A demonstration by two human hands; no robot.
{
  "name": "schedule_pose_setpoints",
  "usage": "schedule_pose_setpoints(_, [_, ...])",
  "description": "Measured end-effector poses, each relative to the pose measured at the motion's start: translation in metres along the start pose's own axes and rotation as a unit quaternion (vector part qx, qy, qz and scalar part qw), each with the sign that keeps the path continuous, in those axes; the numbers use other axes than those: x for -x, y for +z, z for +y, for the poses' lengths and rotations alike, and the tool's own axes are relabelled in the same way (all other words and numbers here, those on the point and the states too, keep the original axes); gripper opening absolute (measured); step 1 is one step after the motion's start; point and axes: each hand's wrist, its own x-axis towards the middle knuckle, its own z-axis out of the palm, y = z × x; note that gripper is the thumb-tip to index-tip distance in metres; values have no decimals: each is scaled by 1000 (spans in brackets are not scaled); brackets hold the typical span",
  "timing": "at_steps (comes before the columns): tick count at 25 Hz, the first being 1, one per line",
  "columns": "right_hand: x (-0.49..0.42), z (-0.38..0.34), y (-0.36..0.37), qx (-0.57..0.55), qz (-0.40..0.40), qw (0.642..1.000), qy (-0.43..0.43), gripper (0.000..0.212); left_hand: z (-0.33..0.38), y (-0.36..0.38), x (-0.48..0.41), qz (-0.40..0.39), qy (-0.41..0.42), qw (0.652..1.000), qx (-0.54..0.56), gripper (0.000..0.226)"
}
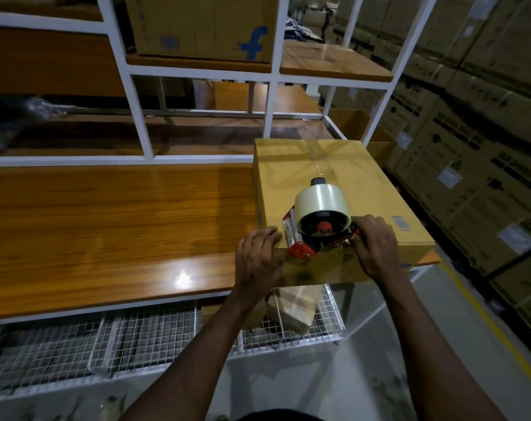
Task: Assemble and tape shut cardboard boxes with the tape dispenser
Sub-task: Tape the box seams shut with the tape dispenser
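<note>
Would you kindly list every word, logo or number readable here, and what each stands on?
"f", blue: on the brown cardboard box on the upper shelf.
Blue stamp beside it: too blurred to read.
Barcode on the yellow cardboard box on the table: too small to read.
Dark print on the stacked brown cartons: blurred.
Red-and-black tape dispenser: no text visible.

The tape dispenser [317, 221] sits on the box [349, 183], which rests on the table's [106, 223] right end.
</note>
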Motion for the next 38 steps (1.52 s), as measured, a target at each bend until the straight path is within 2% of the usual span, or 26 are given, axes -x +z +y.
schedule_pose_setpoints(7, [-9,13,-7,13,-33,999,-27,43,9,-8,-2,-39,-55,996,-52,58])
schedule_pose_setpoints(15, [-12,69,-38,2,-59,998,-21,50,8,-24,-18,-44,-104,980,-165,56])
schedule_pose_setpoints(17, [-13,70,-38,-2,-81,996,-43,53,22,-17,-21,-50,-79,978,-186,58])
schedule_pose_setpoints(20, [-12,74,-39,-1,-90,994,-65,54,44,-4,-35,-82,14,978,-189,64])
schedule_pose_setpoints(22, [-11,73,-38,1,-84,995,-57,54,49,2,-40,-99,28,978,-181,67])
schedule_pose_setpoints(25, [-13,71,-39,-13,-94,994,-57,51,52,6,-33,-117,9,974,-196,74])
schedule_pose_setpoints(32, [-11,120,-55,-79,-113,990,-25,45,40,0,-46,-96,-56,970,-215,56])
schedule_pose_setpoints(36, [-8,134,-55,-110,-131,985,-14,40,61,9,-47,-102,-117,950,-270,57])
schedule_pose_setpoints(38, [-12,132,-55,-111,-128,985,-15,38,77,20,-49,-142,-80,944,-286,67])
